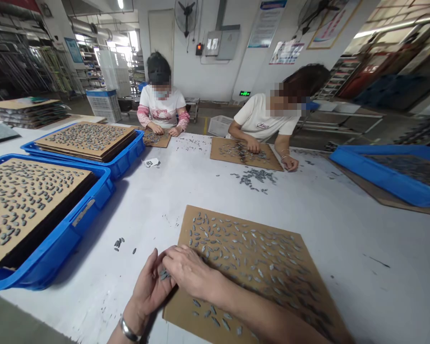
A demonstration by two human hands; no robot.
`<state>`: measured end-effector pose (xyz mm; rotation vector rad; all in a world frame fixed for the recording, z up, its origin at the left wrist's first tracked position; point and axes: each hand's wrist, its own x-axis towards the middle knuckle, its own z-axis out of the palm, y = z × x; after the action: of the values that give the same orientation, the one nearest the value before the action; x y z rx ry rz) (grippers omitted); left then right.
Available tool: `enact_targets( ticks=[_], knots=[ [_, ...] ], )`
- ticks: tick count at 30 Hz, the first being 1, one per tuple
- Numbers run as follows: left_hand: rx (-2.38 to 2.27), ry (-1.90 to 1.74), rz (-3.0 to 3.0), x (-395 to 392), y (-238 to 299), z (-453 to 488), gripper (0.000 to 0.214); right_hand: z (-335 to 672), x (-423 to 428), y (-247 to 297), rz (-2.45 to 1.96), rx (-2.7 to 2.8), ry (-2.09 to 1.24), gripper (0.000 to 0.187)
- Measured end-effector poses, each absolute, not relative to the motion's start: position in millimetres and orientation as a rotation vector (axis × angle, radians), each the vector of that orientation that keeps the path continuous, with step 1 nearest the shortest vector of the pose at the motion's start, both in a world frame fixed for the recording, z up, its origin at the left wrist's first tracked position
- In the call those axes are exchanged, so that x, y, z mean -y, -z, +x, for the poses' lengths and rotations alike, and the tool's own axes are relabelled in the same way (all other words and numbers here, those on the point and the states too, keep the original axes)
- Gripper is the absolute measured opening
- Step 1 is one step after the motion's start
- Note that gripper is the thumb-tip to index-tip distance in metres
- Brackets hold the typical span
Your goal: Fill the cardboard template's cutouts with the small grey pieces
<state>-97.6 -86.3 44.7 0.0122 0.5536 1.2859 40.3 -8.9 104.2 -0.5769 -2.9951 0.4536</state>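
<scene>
My left hand (151,285) is turned palm up and cupped beside the left edge of a brown cardboard sheet (179,313). Small grey leaf-shaped pieces (164,274) lie in its palm. Over that palm reaches my right hand (191,273), fingers bent down toward the pieces; its fingertips are partly hidden, so what they pinch cannot be made out. Many similar grey pieces (238,239) are spread in a single layer across the sheet, and my right forearm covers part of it. A few loose pieces (119,243) rest on the white table left of my hands.
Blue trays (93,210) at the left hold stacked sheets covered with pieces. Another blue tray (383,174) stands at the right. Across the white table (157,196), two co-workers handle pieces on their own boards (218,153). A loose pile of pieces (256,177) lies before one.
</scene>
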Motion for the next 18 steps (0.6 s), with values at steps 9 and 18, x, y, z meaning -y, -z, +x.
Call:
enact_targets(
  ticks=[9,18],
  knots=[
    [-0.775,-1.229,0.141,73,-58,-79,0.029,60,-1,-94,-0.786,2.428,-0.768,0.018],
    [-0.746,-1.148,0.299,42,-62,-65,0.030,92,-15,-94,-0.940,2.128,-0.966,0.014]
  ],
)
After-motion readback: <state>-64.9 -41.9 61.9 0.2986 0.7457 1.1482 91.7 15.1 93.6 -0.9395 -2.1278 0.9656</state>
